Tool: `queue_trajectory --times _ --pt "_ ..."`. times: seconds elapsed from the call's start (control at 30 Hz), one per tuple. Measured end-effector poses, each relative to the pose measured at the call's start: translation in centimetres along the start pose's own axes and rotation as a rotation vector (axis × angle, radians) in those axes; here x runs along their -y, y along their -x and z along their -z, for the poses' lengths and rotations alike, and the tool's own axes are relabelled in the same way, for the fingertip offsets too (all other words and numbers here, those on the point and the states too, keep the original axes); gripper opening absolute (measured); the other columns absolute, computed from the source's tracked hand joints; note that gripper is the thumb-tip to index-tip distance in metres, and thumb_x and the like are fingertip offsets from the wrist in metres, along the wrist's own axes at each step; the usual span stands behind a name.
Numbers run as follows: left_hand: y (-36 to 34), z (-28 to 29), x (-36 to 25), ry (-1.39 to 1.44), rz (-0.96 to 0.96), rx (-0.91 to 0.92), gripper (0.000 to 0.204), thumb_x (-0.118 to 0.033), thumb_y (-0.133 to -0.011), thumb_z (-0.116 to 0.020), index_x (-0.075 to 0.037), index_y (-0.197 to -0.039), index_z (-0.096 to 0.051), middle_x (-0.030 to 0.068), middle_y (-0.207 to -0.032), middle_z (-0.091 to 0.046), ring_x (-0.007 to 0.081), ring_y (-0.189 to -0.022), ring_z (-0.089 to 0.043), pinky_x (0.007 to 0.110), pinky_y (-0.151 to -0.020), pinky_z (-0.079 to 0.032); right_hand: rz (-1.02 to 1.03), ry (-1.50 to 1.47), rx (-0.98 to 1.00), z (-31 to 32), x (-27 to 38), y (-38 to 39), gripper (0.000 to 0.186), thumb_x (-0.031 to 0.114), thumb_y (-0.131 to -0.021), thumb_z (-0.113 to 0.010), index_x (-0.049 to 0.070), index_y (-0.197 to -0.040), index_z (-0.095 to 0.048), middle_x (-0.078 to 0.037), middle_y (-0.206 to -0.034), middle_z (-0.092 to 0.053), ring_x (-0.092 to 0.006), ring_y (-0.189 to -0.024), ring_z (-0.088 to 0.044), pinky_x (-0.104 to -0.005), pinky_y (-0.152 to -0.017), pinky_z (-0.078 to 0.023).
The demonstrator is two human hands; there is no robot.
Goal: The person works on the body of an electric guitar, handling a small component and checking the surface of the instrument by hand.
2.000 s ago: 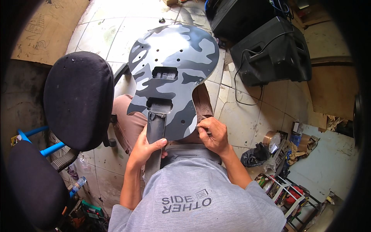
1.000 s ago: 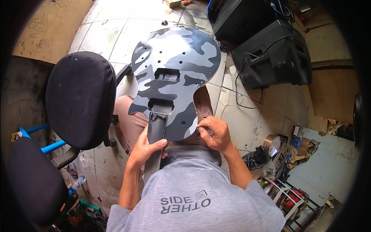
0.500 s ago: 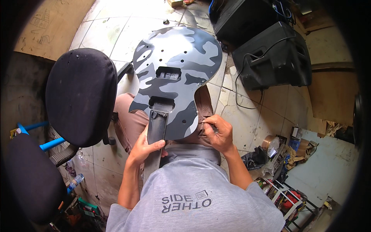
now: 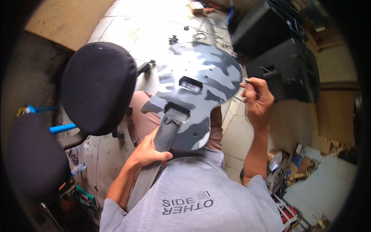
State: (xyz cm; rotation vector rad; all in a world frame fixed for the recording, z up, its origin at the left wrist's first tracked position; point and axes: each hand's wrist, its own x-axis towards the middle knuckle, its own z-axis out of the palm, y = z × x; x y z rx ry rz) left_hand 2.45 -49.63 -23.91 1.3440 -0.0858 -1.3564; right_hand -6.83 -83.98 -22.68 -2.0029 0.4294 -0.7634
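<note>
An electric guitar body in grey camouflage lies across my lap, with two rectangular cavities and several small holes. Its dark neck runs back toward my left side. My left hand is closed around that neck near the body, thumb on top. Just off the body's far right edge is my right hand, raised, with fingers pinched together. Something small shows at its fingertips, too small to name. From this view I cannot tell whether those fingertips touch the edge.
To the left stands a black cushioned chair, close to the guitar. Black speaker boxes stand at the far right on the tiled floor. Small hardware lies beyond the body. Clutter is heaped at the right.
My right hand has moved away from me and rightward, from beside the body's near edge to its far right edge. The guitar's far end has swung right; my left hand keeps the neck.
</note>
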Motion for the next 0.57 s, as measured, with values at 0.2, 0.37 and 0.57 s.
queue_trajectory --times 0.2,0.37,0.57 --pt "1.8 0.9 -2.9 -0.274 0.049 0.055 0.095 -0.003 -0.073 -0.081 0.004 -0.157 -0.037 0.0144 -0.104 -0.070 0.0147 -0.070 -0.069 0.030 -0.066 -0.058 -0.111 0.161 0.062 0.9 -2.9 -4.4 0.013 0.014 -0.106 -0.060 0.002 -0.109 -0.065 -0.008 -0.090 -0.076 -0.0092 -0.067 -0.065 -0.0269 -0.063 -0.053" --pt "2.5 2.1 -1.7 -0.328 0.063 0.011 0.077 -0.009 -0.082 -0.089 0.006 -0.145 -0.049 0.0097 -0.096 -0.072 0.0130 -0.070 -0.068 0.030 -0.067 -0.057 -0.254 0.352 0.027 1.1 -11.4 -5.9 0.021 0.024 -0.109 -0.055 0.005 -0.112 -0.064 -0.008 -0.094 -0.076 -0.0121 -0.061 -0.067 -0.0289 -0.051 -0.051" --pt "7.2 1.5 -2.4 -1.049 0.171 -0.251 0.070 -0.042 -0.071 -0.090 -0.001 -0.121 -0.065 0.0263 -0.092 -0.075 0.0408 -0.090 -0.075 0.047 -0.085 -0.058 -0.545 0.480 0.024 1.3 -21.4 -6.3 0.028 0.034 -0.105 -0.056 0.009 -0.115 -0.065 -0.019 -0.101 -0.079 -0.0319 -0.096 -0.078 -0.0526 -0.086 -0.058"
